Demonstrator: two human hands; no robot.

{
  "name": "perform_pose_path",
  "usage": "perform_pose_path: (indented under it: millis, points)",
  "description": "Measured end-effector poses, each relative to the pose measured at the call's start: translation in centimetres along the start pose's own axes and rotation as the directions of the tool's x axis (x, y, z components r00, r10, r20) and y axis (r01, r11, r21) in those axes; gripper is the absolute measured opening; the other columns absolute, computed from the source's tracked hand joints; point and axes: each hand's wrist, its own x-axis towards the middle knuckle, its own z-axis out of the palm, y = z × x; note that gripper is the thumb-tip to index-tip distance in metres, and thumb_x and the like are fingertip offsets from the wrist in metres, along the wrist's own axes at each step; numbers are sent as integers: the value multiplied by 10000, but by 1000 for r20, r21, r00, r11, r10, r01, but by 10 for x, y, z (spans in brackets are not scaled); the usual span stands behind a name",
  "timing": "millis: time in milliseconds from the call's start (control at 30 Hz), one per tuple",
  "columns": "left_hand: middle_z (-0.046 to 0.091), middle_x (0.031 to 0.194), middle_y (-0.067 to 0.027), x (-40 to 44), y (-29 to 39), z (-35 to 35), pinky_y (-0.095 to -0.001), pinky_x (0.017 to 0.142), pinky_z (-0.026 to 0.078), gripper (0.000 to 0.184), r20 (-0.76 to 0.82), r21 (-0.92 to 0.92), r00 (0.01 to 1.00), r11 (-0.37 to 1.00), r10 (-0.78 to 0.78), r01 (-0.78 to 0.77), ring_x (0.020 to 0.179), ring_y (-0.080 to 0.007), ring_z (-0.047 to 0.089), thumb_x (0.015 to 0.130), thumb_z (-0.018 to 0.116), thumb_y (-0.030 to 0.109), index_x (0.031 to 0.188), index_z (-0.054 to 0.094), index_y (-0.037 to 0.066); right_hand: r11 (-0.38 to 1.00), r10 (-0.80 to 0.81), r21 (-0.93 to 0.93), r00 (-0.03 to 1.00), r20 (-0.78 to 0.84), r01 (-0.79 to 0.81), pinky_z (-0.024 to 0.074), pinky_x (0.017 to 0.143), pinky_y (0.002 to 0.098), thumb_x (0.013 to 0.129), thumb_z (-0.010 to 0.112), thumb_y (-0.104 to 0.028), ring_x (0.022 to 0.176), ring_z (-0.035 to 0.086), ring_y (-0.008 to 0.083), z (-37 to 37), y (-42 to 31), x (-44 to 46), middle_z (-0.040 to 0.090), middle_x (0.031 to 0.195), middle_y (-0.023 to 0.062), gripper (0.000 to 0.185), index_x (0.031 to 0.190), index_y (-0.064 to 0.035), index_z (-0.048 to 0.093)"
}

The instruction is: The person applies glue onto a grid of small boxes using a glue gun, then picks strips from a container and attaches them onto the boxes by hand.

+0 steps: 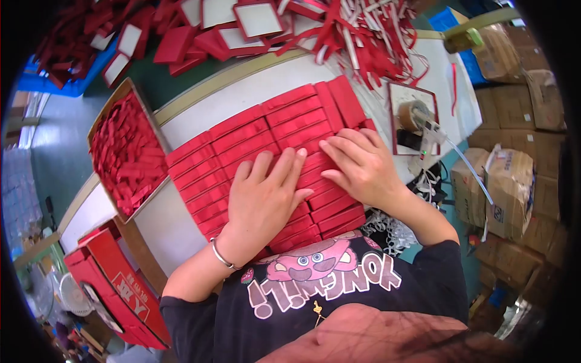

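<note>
A block of red boxes (pixel 242 134), packed in close rows, lies on the white table in front of my body. My left hand (pixel 261 192) rests palm down on the middle of the block, its fingers spread and pointing away from me. To its right, my right hand (pixel 358 164) lies on the boxes with its fingers apart, near the block's right edge. Both hands touch the box tops, and neither is wrapped round anything. The boxes under my palms are hidden.
A carton of small red pieces (pixel 130 151) stands left of the block. Red boxes with white insides (pixel 257 19) and red and white strips (pixel 369 45) are heaped beyond. A tape roll (pixel 416 115) sits in a tray at the right. Brown cartons (pixel 509 181) are stacked far right.
</note>
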Motion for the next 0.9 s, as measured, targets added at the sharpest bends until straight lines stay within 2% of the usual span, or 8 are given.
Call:
perform_pose_path:
  millis: [200,333,367,467,533,633,733,900]
  points:
    - [630,1326,-39,-18,-5,-1,-400,911,486,672,-24,-52,999,998,-22,21,1153,-246,573,885,753,491,1416,657,90,992,-50,-114,998,32,53,477,973,459,863,802,-330,1169,634,265,-5,-9,6,706,1186,78,482,1216,-6,753]
    - [653,1330,-74,-23,-24,-14,-425,968,491,545,-151,-301,984,952,-97,48,1127,-297,600,873,806,347,1343,688,98,986,-51,-156,999,12,52,476,964,459,844,810,-313,1142,636,265,-4,-14,7,708,1171,63,446,1173,-16,766]
    - [683,1270,-92,-24,-39,-22,-443,981,494,469,-194,-339,967,936,-164,90,1088,-323,613,847,833,206,1288,702,112,988,-42,-144,999,27,45,473,977,466,848,806,-310,1143,637,267,-5,-13,8,710,1170,65,453,1192,-18,763]
    - [676,1092,-112,-47,-116,-29,-457,944,513,310,-437,-144,834,941,-337,305,1044,-344,610,839,783,23,1140,724,69,996,-11,-86,1000,18,12,470,991,476,854,808,-298,1130,643,273,-8,-11,10,715,1138,68,432,1181,-21,757]
    - [668,1094,-96,-69,-170,-30,-441,960,516,292,-360,10,801,857,-478,516,1066,-341,598,829,802,27,1110,765,94,1000,2,-17,998,-60,-3,473,966,469,850,829,-287,1098,649,278,-7,-9,13,715,1081,67,361,1083,-20,758]
    - [659,1106,-75,-92,-217,-18,-438,972,519,268,-191,3,846,862,-497,507,1093,-326,587,813,827,59,1072,800,124,993,108,75,961,-254,-92,501,856,440,851,824,-84,927,655,293,-14,-13,14,673,919,92,172,896,-25,668]
    - [649,1114,-54,-95,-225,-5,-429,978,520,256,-194,23,852,867,-485,498,1105,-312,581,789,852,81,1036,812,131,956,248,230,918,-309,-181,486,680,375,827,738,128,734,606,294,-19,-5,-15,586,778,102,294,766,-22,493]
    - [702,1120,-65,-98,-222,-3,-407,942,539,119,-320,2,847,893,-426,450,1091,-298,630,871,789,93,981,795,47,941,294,281,869,-399,-189,449,573,335,822,682,212,632,564,262,-29,-12,-31,529,718,104,360,738,-14,415]
